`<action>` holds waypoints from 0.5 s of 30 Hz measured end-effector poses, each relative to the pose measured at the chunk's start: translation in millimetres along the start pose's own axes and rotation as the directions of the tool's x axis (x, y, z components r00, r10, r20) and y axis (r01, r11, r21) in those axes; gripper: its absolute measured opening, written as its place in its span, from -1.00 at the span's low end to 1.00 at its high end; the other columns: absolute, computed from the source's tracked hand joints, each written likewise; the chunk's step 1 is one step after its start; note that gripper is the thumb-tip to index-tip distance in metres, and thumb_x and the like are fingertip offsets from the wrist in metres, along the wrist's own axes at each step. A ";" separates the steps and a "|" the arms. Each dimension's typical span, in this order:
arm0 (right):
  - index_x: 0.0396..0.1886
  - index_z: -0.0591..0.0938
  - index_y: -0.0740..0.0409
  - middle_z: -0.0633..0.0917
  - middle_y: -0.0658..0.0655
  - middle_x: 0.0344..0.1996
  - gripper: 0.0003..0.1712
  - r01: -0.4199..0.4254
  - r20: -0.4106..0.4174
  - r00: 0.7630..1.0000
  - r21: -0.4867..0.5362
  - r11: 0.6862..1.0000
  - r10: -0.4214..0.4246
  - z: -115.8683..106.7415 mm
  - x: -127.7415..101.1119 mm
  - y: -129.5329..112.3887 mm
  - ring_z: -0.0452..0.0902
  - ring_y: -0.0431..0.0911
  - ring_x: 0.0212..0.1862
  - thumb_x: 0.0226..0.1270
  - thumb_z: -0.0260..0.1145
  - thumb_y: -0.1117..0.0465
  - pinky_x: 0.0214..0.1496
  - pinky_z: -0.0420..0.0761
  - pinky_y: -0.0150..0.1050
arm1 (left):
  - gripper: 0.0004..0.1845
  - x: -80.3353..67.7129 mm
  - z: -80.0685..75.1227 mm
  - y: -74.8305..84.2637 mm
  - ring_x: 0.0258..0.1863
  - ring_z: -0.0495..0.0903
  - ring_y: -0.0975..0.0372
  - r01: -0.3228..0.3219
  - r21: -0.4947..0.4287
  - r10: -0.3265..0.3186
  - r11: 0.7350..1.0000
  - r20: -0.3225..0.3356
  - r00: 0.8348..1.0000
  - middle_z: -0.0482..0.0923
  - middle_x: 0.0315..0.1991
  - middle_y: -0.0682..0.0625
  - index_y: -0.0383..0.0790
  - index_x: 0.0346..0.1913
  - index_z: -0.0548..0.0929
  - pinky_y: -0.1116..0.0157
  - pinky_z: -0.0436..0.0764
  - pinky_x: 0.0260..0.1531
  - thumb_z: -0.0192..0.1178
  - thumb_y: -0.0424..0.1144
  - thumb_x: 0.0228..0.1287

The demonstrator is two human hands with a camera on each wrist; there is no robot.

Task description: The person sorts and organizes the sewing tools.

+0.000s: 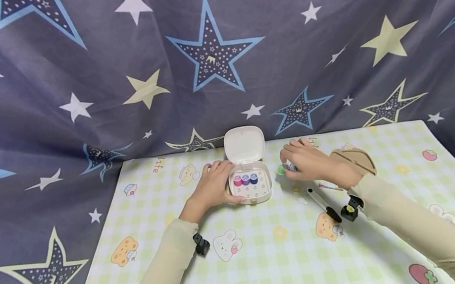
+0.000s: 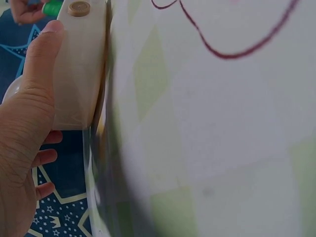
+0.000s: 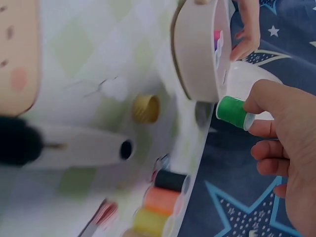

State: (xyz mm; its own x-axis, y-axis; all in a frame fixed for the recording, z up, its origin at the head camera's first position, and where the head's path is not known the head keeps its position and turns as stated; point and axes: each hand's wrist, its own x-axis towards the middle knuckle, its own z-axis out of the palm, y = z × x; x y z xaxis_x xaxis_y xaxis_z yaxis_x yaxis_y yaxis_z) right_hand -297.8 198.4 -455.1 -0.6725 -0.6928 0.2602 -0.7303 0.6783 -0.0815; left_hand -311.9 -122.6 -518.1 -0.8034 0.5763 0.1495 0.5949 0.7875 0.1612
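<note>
Green spool [image 3: 233,112], pinched in right hand [image 1: 305,161] fingertips just right of the open white case [image 1: 250,184]; left hand [image 1: 215,184], fingers curled round the case's left side, should brace it while the spool goes upright into a free slot.

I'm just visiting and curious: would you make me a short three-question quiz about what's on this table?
1. True or false: the lid of the white box stands open.
2. How many thread spools sit inside the box? A) one B) three C) six
3. Fill in: the right hand pinches a ____ spool.

Key:
1. True; the left hand holds the box at its side.
2. B: pink, purple and dark blue in a row.
3. Green.
</note>
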 end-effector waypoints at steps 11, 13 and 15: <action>-0.26 0.63 0.14 0.64 0.07 -0.33 -0.82 0.059 0.037 0.998 -0.009 0.998 -0.058 0.3 30.3 -21.3 0.37 -0.02 -0.23 0.24 0.40 0.16 -0.08 0.26 -0.07 | 0.23 -0.2 0.1 0.8 0.38 0.34 0.04 0.003 -0.014 -0.003 1.000 -0.002 1.000 0.43 0.38 -0.08 -0.17 0.45 0.39 -0.07 0.25 0.41 0.45 0.53 -0.26; -0.26 0.63 0.15 0.62 0.06 -0.34 -0.82 0.076 0.045 0.996 -0.017 0.997 -0.075 1.8 35.0 -23.9 0.38 -0.02 -0.23 0.23 0.41 0.16 -0.07 0.26 -0.07 | 0.23 -0.7 0.1 0.5 0.38 0.33 0.04 0.005 -0.013 -0.005 1.000 0.000 1.000 0.43 0.38 -0.08 -0.17 0.45 0.38 -0.07 0.25 0.41 0.44 0.53 -0.26; -0.27 0.62 0.15 0.61 0.04 -0.35 -0.81 0.087 0.054 0.995 -0.023 0.996 -0.085 3.5 39.4 -26.1 0.38 -0.03 -0.23 0.22 0.42 0.17 -0.06 0.25 -0.08 | 0.24 -1.1 0.4 0.0 0.38 0.33 0.04 0.008 -0.012 -0.008 1.000 0.001 1.000 0.43 0.38 -0.08 -0.16 0.45 0.38 -0.06 0.25 0.40 0.45 0.53 -0.26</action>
State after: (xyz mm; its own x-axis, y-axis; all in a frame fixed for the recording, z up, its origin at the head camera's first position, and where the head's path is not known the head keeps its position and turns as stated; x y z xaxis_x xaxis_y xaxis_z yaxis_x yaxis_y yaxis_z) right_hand -305.7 152.6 -446.2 -0.6134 -0.7603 0.2137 -0.7827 0.6213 -0.0364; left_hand -311.0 -123.2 -518.7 -0.8082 0.5701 0.1476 0.5886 0.7894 0.1744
